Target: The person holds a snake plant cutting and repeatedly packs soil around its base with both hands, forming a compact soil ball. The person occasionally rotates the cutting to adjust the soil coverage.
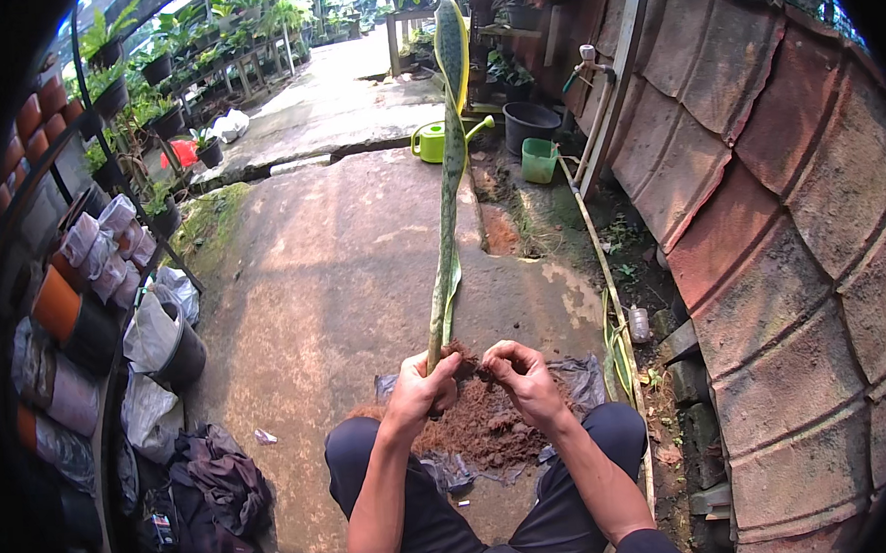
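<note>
My left hand (423,392) is closed around the base of a tall snake plant (449,171) with yellow leaf edges, which stands nearly upright before me. My right hand (522,381), its fingers curled together, is beside the plant's base and pinches a bit of dark reddish-brown fibre or root. Below both hands, between my knees, a heap of brown fibrous potting material (488,424) lies on a dark plastic sheet (585,378). The lowest end of the plant is partly hidden by my left hand.
A green watering can (430,143), a green plastic container (540,160) and a black pot (531,125) stand ahead. Pots and plastic bags (150,416) line the left, near dark crumpled cloth (221,483). On the right, a pipe (606,268) runs beside snake plant leaves (617,350) and leaning roof tiles (774,289).
</note>
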`<state>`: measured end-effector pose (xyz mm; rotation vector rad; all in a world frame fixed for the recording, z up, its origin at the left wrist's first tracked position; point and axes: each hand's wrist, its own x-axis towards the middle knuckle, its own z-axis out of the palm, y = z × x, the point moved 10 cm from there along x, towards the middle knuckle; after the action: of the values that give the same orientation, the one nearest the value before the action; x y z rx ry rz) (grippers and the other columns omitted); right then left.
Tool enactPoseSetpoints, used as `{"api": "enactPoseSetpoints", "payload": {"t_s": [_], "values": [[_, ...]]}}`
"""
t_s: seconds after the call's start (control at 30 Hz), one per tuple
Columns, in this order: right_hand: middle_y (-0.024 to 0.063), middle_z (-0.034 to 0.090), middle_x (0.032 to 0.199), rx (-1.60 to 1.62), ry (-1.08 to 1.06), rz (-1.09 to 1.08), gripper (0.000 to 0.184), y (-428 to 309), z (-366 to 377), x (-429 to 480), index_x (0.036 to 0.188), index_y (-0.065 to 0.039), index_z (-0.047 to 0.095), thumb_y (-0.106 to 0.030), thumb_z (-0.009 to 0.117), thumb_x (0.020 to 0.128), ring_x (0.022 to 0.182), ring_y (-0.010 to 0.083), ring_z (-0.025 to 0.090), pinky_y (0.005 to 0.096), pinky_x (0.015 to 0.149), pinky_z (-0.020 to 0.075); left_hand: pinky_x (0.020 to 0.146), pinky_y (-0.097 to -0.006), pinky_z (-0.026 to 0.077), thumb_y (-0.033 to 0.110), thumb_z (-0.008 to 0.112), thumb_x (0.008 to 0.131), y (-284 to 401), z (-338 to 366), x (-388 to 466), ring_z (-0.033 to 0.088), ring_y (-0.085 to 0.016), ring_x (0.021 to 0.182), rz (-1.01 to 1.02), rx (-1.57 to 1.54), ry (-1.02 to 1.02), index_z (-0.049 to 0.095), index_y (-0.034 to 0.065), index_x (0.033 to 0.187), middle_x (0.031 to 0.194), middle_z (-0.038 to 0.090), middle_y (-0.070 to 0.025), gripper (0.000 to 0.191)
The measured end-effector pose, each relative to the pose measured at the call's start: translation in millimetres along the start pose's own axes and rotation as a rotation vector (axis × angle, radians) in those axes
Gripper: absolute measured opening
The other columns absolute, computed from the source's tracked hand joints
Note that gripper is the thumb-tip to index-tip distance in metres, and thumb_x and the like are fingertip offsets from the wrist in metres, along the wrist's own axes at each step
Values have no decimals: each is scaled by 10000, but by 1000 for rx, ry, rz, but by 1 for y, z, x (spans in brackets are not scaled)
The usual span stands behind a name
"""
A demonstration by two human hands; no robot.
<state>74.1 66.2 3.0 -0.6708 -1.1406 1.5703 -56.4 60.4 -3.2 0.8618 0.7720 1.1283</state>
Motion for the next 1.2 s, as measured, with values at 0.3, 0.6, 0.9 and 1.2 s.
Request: {"api": "enactPoseSetpoints", "payload": {"t_s": [0.3,0.6,0.9,1.2], "values": [[14,628,943,209,4,49,109,-12,-8,-8,971,-51,631,-154,646,938,848,103,610,254,763,521,399,-225,316,187,666,927,-1,-18,7,385,-39,433,77,-42,189,576,14,938,648,495,32,196],[19,672,893,-91,188,32,163,-22,-36,-6,1020,-24,667,-132,696,901,802,84,627,236,734,511,409,-221,322,143,698,899,-7,-12,13,399,-41,437,89,-25,212,579,12,974,627,541,19,192],[64,705,991,-686,227,-186,260,-60,-24,-10,1086,-23,693,-91,731,838,850,141,664,261,781,517,411,-205,296,154,716,891,-11,6,13,402,-16,454,87,138,187,615,23,981,618,515,62,188],[95,638,905,-829,239,-316,152,-59,-7,-4,939,7,687,-118,704,854,837,211,649,340,731,506,400,-207,280,183,694,913,-17,6,14,397,-13,450,52,169,152,624,30,996,609,503,65,188]]}}
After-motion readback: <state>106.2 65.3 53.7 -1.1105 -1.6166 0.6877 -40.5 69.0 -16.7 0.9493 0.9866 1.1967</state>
